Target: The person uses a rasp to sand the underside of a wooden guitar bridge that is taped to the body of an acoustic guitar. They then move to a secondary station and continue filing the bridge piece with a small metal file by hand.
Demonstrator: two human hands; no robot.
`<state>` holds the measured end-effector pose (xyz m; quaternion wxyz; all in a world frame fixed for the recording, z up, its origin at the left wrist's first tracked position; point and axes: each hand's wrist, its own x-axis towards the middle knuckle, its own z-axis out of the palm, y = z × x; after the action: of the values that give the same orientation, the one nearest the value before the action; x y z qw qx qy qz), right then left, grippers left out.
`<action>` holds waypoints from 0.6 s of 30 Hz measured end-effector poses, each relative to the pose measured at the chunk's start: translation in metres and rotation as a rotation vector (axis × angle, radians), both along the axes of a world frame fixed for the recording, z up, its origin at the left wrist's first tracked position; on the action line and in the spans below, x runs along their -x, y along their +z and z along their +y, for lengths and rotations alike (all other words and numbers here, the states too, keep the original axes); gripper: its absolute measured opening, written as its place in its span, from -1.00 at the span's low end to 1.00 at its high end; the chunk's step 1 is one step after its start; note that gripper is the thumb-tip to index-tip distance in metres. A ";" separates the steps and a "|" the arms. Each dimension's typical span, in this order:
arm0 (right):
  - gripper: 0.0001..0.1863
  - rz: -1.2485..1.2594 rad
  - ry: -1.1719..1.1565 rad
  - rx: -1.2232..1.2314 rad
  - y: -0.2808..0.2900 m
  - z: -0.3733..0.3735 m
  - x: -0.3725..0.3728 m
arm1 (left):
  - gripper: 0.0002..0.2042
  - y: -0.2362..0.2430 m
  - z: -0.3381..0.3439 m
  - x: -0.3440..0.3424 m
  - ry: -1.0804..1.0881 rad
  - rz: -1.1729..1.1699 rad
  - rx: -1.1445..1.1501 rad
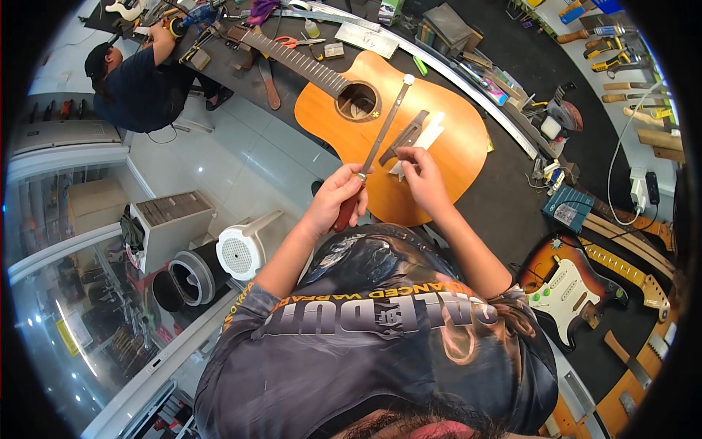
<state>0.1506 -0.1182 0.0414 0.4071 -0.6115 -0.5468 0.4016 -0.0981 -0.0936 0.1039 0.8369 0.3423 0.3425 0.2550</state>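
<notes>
An acoustic guitar (457, 146) with a natural-wood top lies on the dark workbench in front of me, its neck pointing to the far left. My left hand (341, 199) is closed round the dark red handle of a long, thin steel-bladed tool (385, 132). The blade slants over the guitar top, with a white spot at its far tip. My right hand (424, 179) hovers by the dark bridge (406, 137), index finger and thumb slightly apart, nothing visible between them. White strips (431, 132) lie beside the bridge, partly behind that hand.
At the far left another person (135, 88) works at the bench. A sunburst electric guitar body (567, 285) lies on the right. Orange-handled scissors (287, 42) and a long metal straightedge (504, 128) are beyond the guitar. A white stool (241, 252) stands at left.
</notes>
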 end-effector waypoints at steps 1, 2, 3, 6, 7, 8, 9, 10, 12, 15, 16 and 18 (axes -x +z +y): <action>-0.69 0.283 -0.044 0.099 0.000 0.003 0.001 | -0.60 0.001 0.002 0.000 -0.023 -0.007 -0.001; -0.69 0.282 -0.044 0.097 0.001 0.005 0.000 | -0.59 0.002 0.003 -0.001 -0.046 -0.014 -0.001; -0.67 0.419 -0.021 0.143 0.014 0.010 0.003 | -0.59 0.004 0.002 0.001 -0.037 -0.014 -0.005; -0.63 0.576 0.004 0.196 0.042 0.022 0.009 | -0.57 0.007 0.000 0.000 -0.049 -0.022 -0.013; -0.61 0.597 0.013 0.205 0.047 0.024 0.011 | -0.56 0.007 0.000 0.000 -0.065 -0.031 -0.024; -0.61 0.597 0.013 0.203 0.049 0.024 0.012 | -0.55 0.008 0.000 0.000 -0.080 -0.039 -0.036; -0.62 0.633 0.025 0.208 0.051 0.025 0.013 | -0.55 0.008 -0.001 0.000 -0.081 -0.039 -0.037; -0.62 0.669 0.038 0.212 0.052 0.026 0.014 | -0.54 0.010 -0.002 0.001 -0.094 -0.033 -0.044; -0.64 0.687 0.026 0.209 0.058 0.025 0.017 | -0.54 0.012 -0.004 0.002 -0.106 -0.026 -0.051; -0.66 0.708 0.022 0.191 0.066 0.023 0.018 | -0.51 0.016 -0.006 0.003 -0.100 -0.040 -0.052; -0.67 0.710 0.028 0.176 0.068 0.022 0.018 | -0.51 0.018 -0.007 0.003 -0.096 -0.057 -0.035; -0.66 0.705 0.032 0.166 0.070 0.022 0.017 | -0.51 0.020 -0.007 0.002 -0.095 -0.074 -0.018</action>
<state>0.1340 -0.0959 0.1118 0.5135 -0.4578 -0.3477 0.6371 -0.0999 -0.1001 0.1235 0.8571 0.3560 0.2925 0.2304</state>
